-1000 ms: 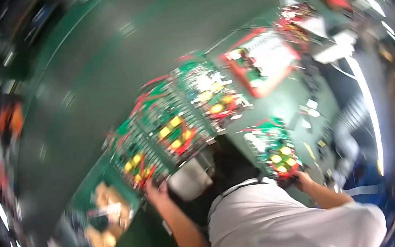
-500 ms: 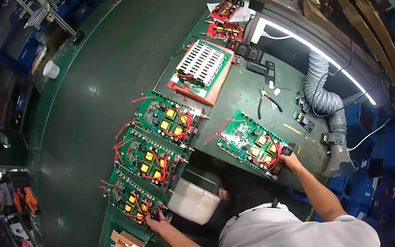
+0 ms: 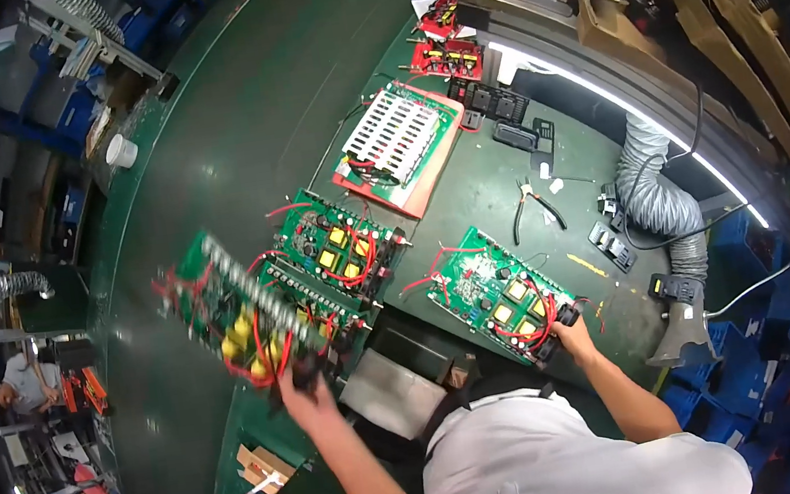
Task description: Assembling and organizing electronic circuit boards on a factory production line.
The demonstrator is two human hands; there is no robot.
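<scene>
"How is the left arm posing, close in?"

"The left forearm (image 3: 366,473) is slanting up and leftward from the lower edge. The left hand (image 3: 306,401) is blurring a little, but it is clamping the near end of a tilted board (image 3: 244,337), the fingers partly hiding among the dark parts there."

"And where is that board sitting?"

"It is leaning at an angle over the row on the left, covering part of the middle board (image 3: 313,297). Whether any edge is touching the surface below, I am not able to tell."

"What is the right arm doing?"

"The right forearm (image 3: 629,386) is angling up and leftward from a pale sleeve, the elbow pointing out to the side. The right hand (image 3: 572,331) is gripping a black part at the near corner of the flat board (image 3: 492,289), which is lying on the green bench (image 3: 486,174)."

"What is sitting between the forearms?"

"A pale container (image 3: 392,394)."

"And farther off?"

"The rear board (image 3: 336,243) is lying just beside the middle one. Pliers (image 3: 529,208) are resting beyond the flat board, handles spreading. A silver duct (image 3: 661,199) is curving along the right. Farther up, a white slotted cover (image 3: 391,134) is sitting over a red tray (image 3: 431,181), and red assemblies (image 3: 447,58) are lying past it. At upper left, a white bucket (image 3: 121,151) is standing."
</scene>
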